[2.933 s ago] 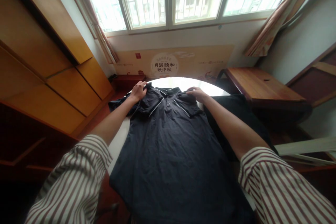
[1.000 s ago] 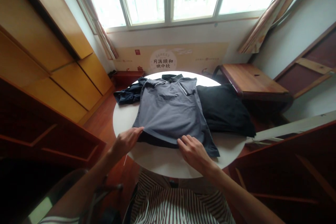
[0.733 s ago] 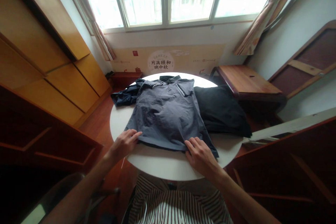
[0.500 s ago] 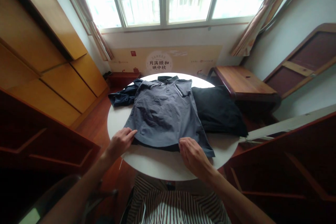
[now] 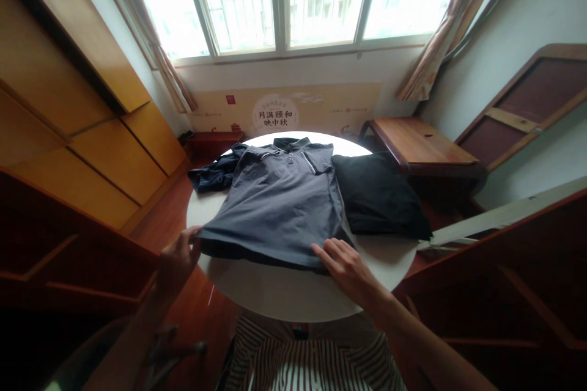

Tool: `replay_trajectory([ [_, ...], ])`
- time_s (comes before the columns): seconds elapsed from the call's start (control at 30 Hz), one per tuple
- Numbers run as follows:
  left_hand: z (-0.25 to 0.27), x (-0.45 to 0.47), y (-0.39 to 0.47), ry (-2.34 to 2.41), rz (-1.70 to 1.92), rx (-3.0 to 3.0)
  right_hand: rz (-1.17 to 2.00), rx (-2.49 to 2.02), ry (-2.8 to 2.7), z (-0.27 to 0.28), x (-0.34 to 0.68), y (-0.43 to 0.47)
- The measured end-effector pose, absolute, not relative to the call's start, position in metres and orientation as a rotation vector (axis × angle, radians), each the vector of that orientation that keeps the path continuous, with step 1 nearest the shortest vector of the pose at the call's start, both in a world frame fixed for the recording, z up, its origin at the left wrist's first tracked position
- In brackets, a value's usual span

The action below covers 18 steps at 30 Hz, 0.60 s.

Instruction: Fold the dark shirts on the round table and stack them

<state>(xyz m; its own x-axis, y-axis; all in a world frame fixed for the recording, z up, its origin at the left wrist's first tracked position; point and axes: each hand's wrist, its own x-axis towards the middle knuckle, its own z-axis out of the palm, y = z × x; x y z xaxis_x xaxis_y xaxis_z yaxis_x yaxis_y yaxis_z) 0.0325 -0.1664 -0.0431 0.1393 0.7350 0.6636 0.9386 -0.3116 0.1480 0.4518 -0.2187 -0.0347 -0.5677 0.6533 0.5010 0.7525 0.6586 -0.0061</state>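
Polo shirt (image 5: 284,204) lies on the table (image 5: 284,299), hem (image 5: 266,253) nearest us; our left hand (image 5: 178,256) pinches a hem corner; our right hand (image 5: 343,261) touches the hem, grip unclear; we judge the cloth light, limp, best held at corners; collar (image 5: 292,145) beyond.

Left grip (image 5: 178,258) pinches shirt (image 5: 277,204) at hem; right grip (image 5: 345,263) touching.
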Motion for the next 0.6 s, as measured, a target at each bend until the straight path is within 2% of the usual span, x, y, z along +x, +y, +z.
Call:
replay_trajectory([
  [0.2,-0.06,0.027,-0.168,-1.684,-0.868,-2.206,-0.436,-1.342,-2.334,-0.035,0.502,-0.235],
  [0.43,-0.054,0.037,-0.154,-1.937,-0.69,-2.35,-0.539,-1.439,-2.27,-0.009,0.519,-0.24],
  [0.6,-0.04,0.023,-0.158,-1.969,-0.809,-2.296,-0.481,-1.577,-2.212,-0.021,0.516,-0.24],
])
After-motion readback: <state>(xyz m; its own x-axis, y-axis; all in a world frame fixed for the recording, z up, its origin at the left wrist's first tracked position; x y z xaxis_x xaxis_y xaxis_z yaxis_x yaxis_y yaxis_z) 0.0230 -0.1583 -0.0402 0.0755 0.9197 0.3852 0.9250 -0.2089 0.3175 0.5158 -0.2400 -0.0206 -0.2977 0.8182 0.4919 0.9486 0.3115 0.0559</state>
